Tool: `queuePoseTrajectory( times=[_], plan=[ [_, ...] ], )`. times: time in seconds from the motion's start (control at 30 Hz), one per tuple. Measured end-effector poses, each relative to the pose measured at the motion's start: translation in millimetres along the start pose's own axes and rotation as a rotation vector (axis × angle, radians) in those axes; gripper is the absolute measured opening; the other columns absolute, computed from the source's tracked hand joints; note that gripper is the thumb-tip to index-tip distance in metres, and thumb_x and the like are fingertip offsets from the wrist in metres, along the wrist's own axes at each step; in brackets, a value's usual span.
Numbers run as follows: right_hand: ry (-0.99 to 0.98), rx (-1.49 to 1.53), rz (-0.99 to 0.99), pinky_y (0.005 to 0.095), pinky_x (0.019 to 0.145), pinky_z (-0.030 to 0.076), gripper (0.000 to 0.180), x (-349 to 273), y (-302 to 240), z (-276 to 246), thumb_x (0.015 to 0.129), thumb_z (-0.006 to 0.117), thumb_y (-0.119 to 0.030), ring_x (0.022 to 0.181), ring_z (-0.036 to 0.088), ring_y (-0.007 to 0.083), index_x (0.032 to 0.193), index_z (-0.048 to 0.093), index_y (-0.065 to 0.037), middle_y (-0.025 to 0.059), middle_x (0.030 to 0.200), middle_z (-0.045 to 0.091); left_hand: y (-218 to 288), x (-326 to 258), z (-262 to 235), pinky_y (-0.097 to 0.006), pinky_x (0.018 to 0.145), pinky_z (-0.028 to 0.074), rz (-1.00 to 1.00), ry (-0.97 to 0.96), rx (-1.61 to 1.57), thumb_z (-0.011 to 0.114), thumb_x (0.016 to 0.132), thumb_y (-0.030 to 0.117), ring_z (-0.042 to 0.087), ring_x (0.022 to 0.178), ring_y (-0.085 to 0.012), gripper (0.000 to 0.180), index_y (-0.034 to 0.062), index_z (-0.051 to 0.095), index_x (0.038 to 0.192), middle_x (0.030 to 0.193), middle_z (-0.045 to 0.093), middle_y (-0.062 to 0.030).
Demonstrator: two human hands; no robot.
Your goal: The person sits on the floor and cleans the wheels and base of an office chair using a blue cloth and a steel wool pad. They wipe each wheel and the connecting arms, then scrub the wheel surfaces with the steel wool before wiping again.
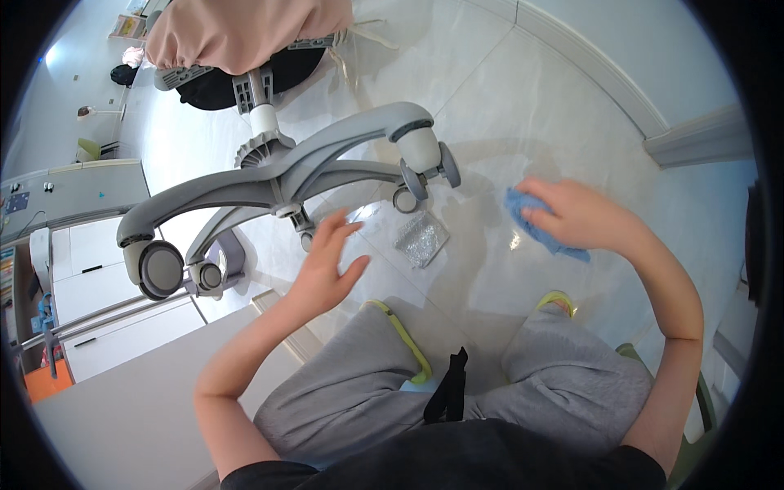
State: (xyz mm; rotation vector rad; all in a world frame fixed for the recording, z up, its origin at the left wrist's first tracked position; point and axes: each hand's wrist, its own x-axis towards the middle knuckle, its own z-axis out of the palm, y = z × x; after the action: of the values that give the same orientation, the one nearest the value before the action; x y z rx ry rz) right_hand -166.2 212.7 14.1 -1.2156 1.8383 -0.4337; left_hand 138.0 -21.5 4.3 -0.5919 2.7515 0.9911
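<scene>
My right hand (584,216) is closed around a crumpled blue cloth (545,230), part of which hangs below the fingers. To the left, my left hand (327,269) is held out with fingers apart and nothing in it. Just beyond it is the grey five-armed base (282,181) of a swivel chair, its wheels showing. One large wheel (161,269) sits at the left end of the base and another caster (431,170) at the right. The chair's seat has a pink fabric cover (249,33). A shiny, see-through silvery packet (420,239) lies on the floor between my hands.
Pale glossy tiles (490,98) make up the floor. A wall with white skirting (592,69) runs along the right. White drawers (122,331) and a light board (163,408) stand at left. My legs in grey trousers (351,367) are spread below.
</scene>
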Motion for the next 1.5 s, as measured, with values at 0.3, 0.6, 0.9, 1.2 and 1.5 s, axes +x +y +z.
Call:
queuePoseTrajectory(
  times=[0.3,0.6,0.9,1.2,1.5],
  plan=[
    [-0.184,-0.262,-0.264,0.0424,0.083,0.047,0.041,37.9,42.8,85.1,0.088,0.058,-0.025,0.099,0.058,0.034,0.123,0.05,-0.004,0.0155,0.11,0.06,-96.7,48.7,152.5,-0.042,0.085,0.047,-0.192,-0.04,0.131,0.07,0.077,0.025,0.054,0.101,-0.0381,0.051,0.0025,0.05,0.118,0.108,0.055,-0.0202],
    [0.124,0.02,-0.284,0.0419,0.085,0.047,0.051,118.7,52.3,205.8,0.091,0.055,-0.032,0.099,0.059,0.0343,0.127,0.044,0.002,0.0181,0.107,0.059,-95.5,51.9,192.9,-0.04,0.075,0.047,-0.222,0.12,-0.016,0.069,0.079,0.019,0.057,0.088,-0.0302,0.035,0.0023,0.053,0.105,0.097,0.057,-0.0159],
    [0.125,1.022,-0.161,0.0343,0.091,0.045,0.043,54.2,-23.7,164.0,0.095,0.051,-0.018,0.11,0.054,0.0238,0.134,0.038,-0.003,0.0148,0.123,0.053,46.8,18.5,95.6,-0.031,0.08,0.048,-0.056,-0.055,-0.882,0.06,0.087,0.007,0.06,0.092,-0.0214,0.026,0.0024,0.053,0.112,0.102,0.06,-0.0154],
    [0.779,-0.226,-0.724,0.0283,0.063,0.05,0.041,12.9,-60.6,1.2,0.07,0.066,0.004,0.078,0.06,0.0191,0.108,0.062,-0.011,0.0061,0.104,0.056,49.5,74.4,-33.8,-0.048,0.106,0.029,0.579,0.482,0.171,0.069,0.075,0.01,0.041,0.127,-0.0335,0.055,0.0066,0.051,0.127,0.136,0.045,-0.0153],
    [0.733,-0.455,-0.662,0.0301,0.051,0.044,0.048,61.7,-78.3,14.7,0.062,0.063,0.009,0.062,0.054,0.0188,0.106,0.066,-0.011,0.0061,0.092,0.051,28.8,120.4,-32.8,-0.049,0.112,0.005,0.544,0.329,0.13,0.058,0.083,0.012,0.04,0.128,-0.0206,0.051,0.0131,0.045,0.133,0.133,0.047,-0.0044]
  ],
)
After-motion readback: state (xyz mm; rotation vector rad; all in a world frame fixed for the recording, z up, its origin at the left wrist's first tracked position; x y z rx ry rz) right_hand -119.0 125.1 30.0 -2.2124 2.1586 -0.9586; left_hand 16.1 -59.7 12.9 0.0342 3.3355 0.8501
